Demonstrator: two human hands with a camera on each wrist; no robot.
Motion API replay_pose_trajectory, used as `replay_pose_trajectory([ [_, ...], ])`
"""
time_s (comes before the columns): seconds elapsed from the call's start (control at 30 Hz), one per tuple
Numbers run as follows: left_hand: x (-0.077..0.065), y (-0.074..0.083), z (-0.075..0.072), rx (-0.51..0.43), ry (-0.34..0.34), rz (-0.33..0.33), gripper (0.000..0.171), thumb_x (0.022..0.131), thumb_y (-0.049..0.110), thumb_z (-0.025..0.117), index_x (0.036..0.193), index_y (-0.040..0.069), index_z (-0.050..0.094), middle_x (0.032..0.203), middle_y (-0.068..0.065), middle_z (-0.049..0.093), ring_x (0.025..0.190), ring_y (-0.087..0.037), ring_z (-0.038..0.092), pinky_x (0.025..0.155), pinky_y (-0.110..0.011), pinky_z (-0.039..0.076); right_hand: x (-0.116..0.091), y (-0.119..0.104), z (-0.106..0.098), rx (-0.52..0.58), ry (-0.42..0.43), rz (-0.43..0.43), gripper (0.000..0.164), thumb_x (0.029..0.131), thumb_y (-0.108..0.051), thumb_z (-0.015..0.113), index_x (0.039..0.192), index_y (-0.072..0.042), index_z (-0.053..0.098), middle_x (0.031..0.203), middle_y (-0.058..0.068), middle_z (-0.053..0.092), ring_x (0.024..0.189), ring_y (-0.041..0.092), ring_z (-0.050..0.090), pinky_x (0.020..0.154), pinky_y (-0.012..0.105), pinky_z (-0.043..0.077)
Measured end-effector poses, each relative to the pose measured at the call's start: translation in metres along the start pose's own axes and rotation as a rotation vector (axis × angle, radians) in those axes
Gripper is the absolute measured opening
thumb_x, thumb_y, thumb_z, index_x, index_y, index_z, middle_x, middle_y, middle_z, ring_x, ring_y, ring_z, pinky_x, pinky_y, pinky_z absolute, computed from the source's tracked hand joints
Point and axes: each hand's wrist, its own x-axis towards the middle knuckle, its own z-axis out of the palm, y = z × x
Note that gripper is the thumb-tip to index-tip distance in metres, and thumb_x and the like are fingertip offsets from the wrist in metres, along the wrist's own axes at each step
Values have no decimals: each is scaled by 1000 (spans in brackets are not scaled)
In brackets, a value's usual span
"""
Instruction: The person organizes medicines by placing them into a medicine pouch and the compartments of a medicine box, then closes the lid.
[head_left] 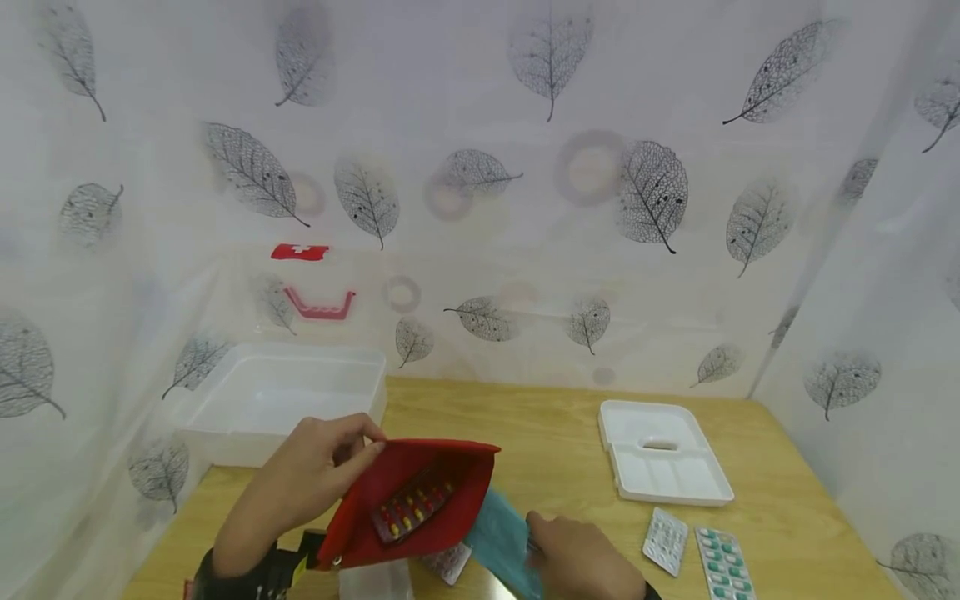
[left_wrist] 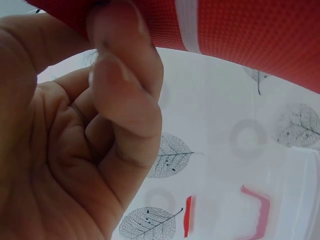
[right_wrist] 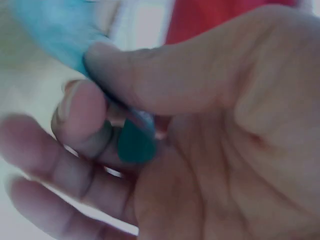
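My left hand (head_left: 318,471) pinches the upper left edge of a red fabric pouch (head_left: 480,492), whose mouth gapes toward me. Inside the pouch lies a blister pack of red and yellow capsules (head_left: 414,510). Just right of the pouch, my right hand (head_left: 581,557) pinches a thin light-blue sheet-like thing (head_left: 498,533) between thumb and fingers; its exact kind does not show. Blurred in the right wrist view, a dark green piece (right_wrist: 136,142) shows below the thumb. In the left wrist view, thumb and finger meet at the red cloth (left_wrist: 240,35).
A white bin (head_left: 300,367) stands at the back left. At right lies a white compartment tray (head_left: 667,475), with a silver blister pack (head_left: 665,540) and a green-and-white capsule pack (head_left: 723,562) in front. Another blister pack (head_left: 450,564) and a clear bag (head_left: 378,581) lie partly under the pouch.
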Motion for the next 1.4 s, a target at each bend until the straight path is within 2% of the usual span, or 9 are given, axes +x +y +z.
replay_pose_trajectory([
  [0.1, 0, 0, 1, -8, -5, -3, 10, 101, 19, 62, 101, 16, 72, 60, 17, 48, 54, 1, 43, 52, -22, 41, -12, 1, -16, 20, 10, -32, 11, 99, -20, 63, 94, -21, 53, 74, -11, 51, 63, 7, 46, 57, 30, 41],
  [0.4, 1, -2, 5, 36, 58, -7, 8, 98, 13, 66, 96, 17, 73, 59, 19, 47, 54, 2, 42, 54, -22, 42, -45, 3, -59, 62, 214, -70, 22, 99, -8, 61, 85, -23, 55, 74, -15, 50, 65, 2, 44, 61, 25, 41],
  [0.63, 3, -1, 8, 34, 60, 16, 10, 98, 13, 65, 97, 19, 72, 59, 20, 49, 58, 2, 49, 61, -23, 50, -61, 5, -71, 90, 330, -128, 27, 93, -3, 68, 106, -27, 72, 101, -18, 71, 91, 2, 66, 72, 26, 56],
  [0.87, 4, -1, 11, 41, 70, 36, 9, 97, 12, 66, 95, 17, 73, 58, 20, 46, 55, 2, 44, 56, -22, 45, -57, -21, -61, 15, 625, -474, 32, 88, -3, 75, 108, -28, 73, 106, -18, 66, 91, 1, 64, 75, 19, 54],
  [1.0, 3, 3, 13, 32, 56, 26, 9, 96, 11, 67, 95, 17, 73, 57, 21, 45, 53, 3, 42, 53, -21, 43, -39, -44, -42, 1, 756, -679, 17, 101, -17, 62, 113, -22, 74, 114, -9, 65, 96, 8, 64, 81, 14, 50],
  [1.1, 2, 5, 14, 15, 42, 43, 9, 96, 11, 67, 95, 18, 72, 57, 21, 44, 52, 3, 40, 51, -21, 42, -27, -56, -30, 0, 774, -742, 28, 107, -25, 49, 116, -19, 74, 116, -3, 65, 100, 11, 64, 84, 14, 50],
  [1.2, 4, 7, 15, -4, 42, 88, 9, 96, 11, 67, 95, 18, 72, 57, 22, 43, 52, 4, 38, 49, -21, 40, -19, -63, -23, -30, 750, -706, 21, 102, -14, 60, 118, -19, 73, 118, -2, 64, 102, 12, 64, 86, 18, 52],
  [1.33, 5, 7, 15, -13, 35, 113, 10, 96, 11, 68, 95, 20, 72, 58, 22, 43, 52, 5, 37, 48, -20, 38, -14, -65, -18, -43, 660, -607, 36, 91, -5, 71, 122, -24, 72, 118, -9, 62, 103, 8, 62, 86, 21, 53],
  [1.4, 5, 7, 14, -8, 22, 103, 8, 96, 13, 68, 96, 20, 72, 58, 21, 43, 52, 5, 38, 49, -20, 38, -13, -65, -17, -39, 629, -572, 36, 93, -7, 70, 124, -26, 71, 117, -12, 61, 102, 5, 60, 85, 21, 53],
])
